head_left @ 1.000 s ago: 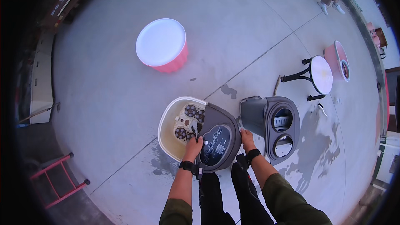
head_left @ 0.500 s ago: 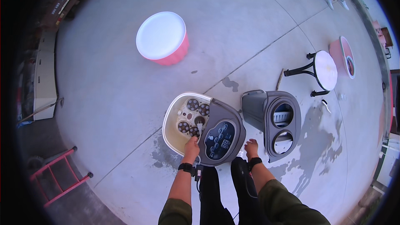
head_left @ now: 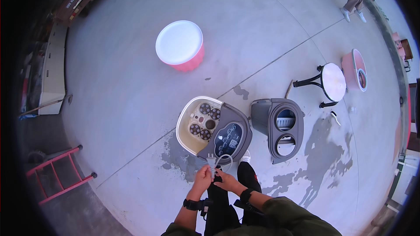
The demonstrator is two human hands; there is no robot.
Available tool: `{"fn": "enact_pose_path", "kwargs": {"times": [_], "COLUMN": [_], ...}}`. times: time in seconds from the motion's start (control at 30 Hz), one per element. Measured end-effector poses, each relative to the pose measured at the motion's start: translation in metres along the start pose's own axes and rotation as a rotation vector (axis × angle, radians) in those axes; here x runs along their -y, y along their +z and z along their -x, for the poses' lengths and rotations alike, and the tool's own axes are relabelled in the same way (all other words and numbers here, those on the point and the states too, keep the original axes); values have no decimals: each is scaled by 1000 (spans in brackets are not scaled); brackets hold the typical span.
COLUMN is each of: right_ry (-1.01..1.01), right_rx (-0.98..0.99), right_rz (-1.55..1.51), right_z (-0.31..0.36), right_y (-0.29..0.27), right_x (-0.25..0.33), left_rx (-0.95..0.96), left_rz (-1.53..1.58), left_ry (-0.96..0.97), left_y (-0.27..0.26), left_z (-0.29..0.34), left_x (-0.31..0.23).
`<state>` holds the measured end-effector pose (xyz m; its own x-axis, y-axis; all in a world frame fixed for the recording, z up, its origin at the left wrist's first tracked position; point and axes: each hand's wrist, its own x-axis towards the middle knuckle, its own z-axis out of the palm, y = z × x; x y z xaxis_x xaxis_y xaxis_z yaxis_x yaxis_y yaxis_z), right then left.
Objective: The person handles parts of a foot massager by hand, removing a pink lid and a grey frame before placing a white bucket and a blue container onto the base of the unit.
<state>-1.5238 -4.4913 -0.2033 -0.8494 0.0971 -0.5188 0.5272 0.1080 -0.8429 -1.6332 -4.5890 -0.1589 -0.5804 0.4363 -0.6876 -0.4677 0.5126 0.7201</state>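
One loose plug (head_left: 211, 161) pinched in my left hand (head_left: 202, 179), right hand (head_left: 227, 181) by the cord (head_left: 231, 161) (can't tell its grip), tub (head_left: 185, 140) open, casing (head_left: 268, 122) off right.

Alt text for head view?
The wearer's left grip holds a pale power plug by a cream-and-grey foot spa, right grip close alongside. A grey housing with two round openings stands to the spa's right; farther off on the partly wet concrete floor are a round stool and a white-topped pink tub.
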Motion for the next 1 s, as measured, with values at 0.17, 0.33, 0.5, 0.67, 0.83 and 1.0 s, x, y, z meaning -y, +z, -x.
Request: {"fn": "enact_pose_path", "kwargs": {"times": [0.17, 0.33, 0.5, 0.67, 0.83, 1.0], "right_ry": [-438, 15, -89, -17, 198, 377], "right_rx": [-116, -71, -187, -313, -519, -595], "right_rz": [81, 83, 109, 12, -279, -742], "right_z": [0, 6, -29, -90, -128, -130], "right_y": [-4, -46, -73, -85, -127, -125], "right_x": [-5, 18, 8, -1, -56, -70], "left_rx": [225, 183, 89, -49, 51, 37], "left_rz": [74, 108, 415, -14, -255, -538], "left_ry": [229, 263, 366, 238, 90, 66], "left_y": [44, 50, 37, 4, 16, 37], "left_z": [26, 11, -30, -51, -58, -62], "left_x": [-26, -59, -51, -19, 35, 103]}}
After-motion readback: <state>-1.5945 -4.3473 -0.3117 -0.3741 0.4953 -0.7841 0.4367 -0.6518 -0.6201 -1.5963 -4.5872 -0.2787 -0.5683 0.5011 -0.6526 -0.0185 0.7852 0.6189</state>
